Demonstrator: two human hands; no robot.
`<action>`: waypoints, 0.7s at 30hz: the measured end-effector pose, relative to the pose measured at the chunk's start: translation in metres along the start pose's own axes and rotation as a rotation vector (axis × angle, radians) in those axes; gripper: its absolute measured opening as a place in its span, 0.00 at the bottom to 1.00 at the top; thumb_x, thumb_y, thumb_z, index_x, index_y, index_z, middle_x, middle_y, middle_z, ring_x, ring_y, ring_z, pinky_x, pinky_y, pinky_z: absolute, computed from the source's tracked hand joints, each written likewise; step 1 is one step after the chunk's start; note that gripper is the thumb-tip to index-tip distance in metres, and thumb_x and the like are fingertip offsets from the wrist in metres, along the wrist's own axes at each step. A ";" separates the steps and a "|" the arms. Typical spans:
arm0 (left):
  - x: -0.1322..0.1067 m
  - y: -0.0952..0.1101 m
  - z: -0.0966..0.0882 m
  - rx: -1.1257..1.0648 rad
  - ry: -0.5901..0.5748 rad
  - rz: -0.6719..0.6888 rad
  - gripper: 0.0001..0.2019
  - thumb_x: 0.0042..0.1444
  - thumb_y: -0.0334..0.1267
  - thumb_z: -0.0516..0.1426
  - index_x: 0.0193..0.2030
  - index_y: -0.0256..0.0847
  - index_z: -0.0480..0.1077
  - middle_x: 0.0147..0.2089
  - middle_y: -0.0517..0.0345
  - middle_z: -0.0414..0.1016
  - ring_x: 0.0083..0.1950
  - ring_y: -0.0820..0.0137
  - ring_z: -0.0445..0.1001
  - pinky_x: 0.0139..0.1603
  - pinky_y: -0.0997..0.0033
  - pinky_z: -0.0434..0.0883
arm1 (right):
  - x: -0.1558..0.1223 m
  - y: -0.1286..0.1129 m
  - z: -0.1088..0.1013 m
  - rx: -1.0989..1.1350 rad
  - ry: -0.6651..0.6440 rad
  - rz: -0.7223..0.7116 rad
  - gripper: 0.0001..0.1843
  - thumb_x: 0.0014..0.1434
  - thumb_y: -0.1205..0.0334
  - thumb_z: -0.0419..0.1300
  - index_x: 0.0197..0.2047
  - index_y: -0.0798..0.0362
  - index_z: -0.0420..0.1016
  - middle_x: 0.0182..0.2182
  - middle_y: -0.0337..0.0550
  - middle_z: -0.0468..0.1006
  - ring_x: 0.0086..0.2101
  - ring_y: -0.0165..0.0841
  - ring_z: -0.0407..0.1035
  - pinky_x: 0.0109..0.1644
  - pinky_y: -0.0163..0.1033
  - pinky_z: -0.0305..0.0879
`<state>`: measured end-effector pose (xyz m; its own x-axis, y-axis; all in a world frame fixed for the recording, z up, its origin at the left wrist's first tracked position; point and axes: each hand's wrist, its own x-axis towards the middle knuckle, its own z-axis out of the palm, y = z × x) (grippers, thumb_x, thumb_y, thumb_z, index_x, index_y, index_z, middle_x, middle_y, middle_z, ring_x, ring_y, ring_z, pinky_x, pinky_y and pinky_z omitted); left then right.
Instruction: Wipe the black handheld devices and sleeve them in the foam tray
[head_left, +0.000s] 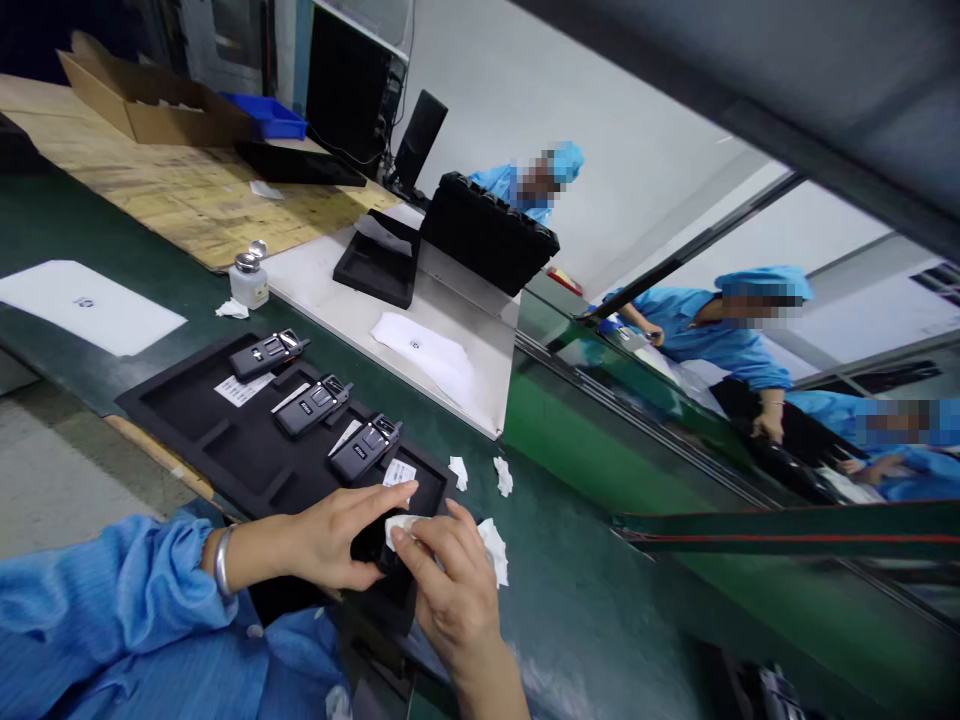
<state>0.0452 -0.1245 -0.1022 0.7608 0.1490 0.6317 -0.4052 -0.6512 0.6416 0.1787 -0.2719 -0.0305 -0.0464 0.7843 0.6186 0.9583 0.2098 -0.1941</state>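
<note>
One dark piece (390,561) is mostly hidden between both hands, over the near right end of the tray, with a white wipe (395,524) against its top. Looks like a wiping step to me. Right hand (456,575) has the wipe pinched firmly between thumb and fingers; the left hand's (330,535) grip is spread partway around the piece, thumb and fingers apart (can't tell how firmly it holds, if at all). I'd keep that left side steady, use light short strokes, and fold to a clean face often so grime doesn't smear back.

Going outward, three radios (311,405) lie in the black tray (176,400), so watch your knuckles around the antennas. Crumpled white scraps (503,477) litter the green surface (562,600) just past it; keep those off clean parts. Pump bottle (249,285) stands beyond the tray's far edge.
</note>
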 end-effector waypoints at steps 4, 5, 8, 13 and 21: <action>-0.002 0.001 0.001 0.012 -0.007 -0.013 0.49 0.51 0.33 0.63 0.75 0.38 0.41 0.67 0.39 0.64 0.63 0.56 0.70 0.62 0.59 0.72 | -0.021 0.026 -0.006 -0.115 -0.021 0.029 0.16 0.65 0.79 0.51 0.47 0.55 0.76 0.38 0.43 0.76 0.40 0.32 0.69 0.59 0.51 0.63; -0.003 0.001 0.001 0.019 -0.004 -0.014 0.49 0.51 0.33 0.63 0.75 0.39 0.41 0.67 0.39 0.64 0.64 0.56 0.70 0.63 0.60 0.72 | -0.026 0.031 -0.008 -0.149 -0.019 0.060 0.16 0.65 0.79 0.51 0.46 0.55 0.76 0.38 0.44 0.76 0.40 0.32 0.69 0.58 0.51 0.64; -0.004 0.000 0.000 0.017 -0.002 -0.011 0.49 0.51 0.34 0.63 0.76 0.39 0.41 0.68 0.39 0.63 0.64 0.56 0.69 0.62 0.59 0.72 | -0.037 0.033 -0.014 -0.165 0.052 0.196 0.15 0.64 0.78 0.53 0.47 0.54 0.76 0.40 0.44 0.75 0.43 0.33 0.69 0.56 0.48 0.66; -0.001 -0.001 -0.001 -0.034 -0.047 -0.029 0.50 0.52 0.34 0.63 0.76 0.37 0.38 0.65 0.38 0.67 0.62 0.56 0.71 0.61 0.58 0.73 | -0.033 0.007 -0.017 -0.031 0.067 0.192 0.17 0.63 0.79 0.54 0.50 0.55 0.75 0.42 0.45 0.73 0.46 0.32 0.69 0.61 0.47 0.65; 0.007 0.001 -0.004 -0.056 -0.075 0.040 0.50 0.51 0.31 0.62 0.76 0.37 0.39 0.65 0.37 0.66 0.62 0.56 0.71 0.60 0.60 0.73 | -0.001 0.000 -0.008 -0.041 -0.074 0.017 0.15 0.65 0.78 0.51 0.49 0.57 0.75 0.40 0.45 0.74 0.41 0.31 0.68 0.62 0.53 0.62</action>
<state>0.0481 -0.1216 -0.0956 0.7785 0.0666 0.6241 -0.4619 -0.6125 0.6415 0.1809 -0.2774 -0.0244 -0.0499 0.8290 0.5570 0.9697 0.1737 -0.1716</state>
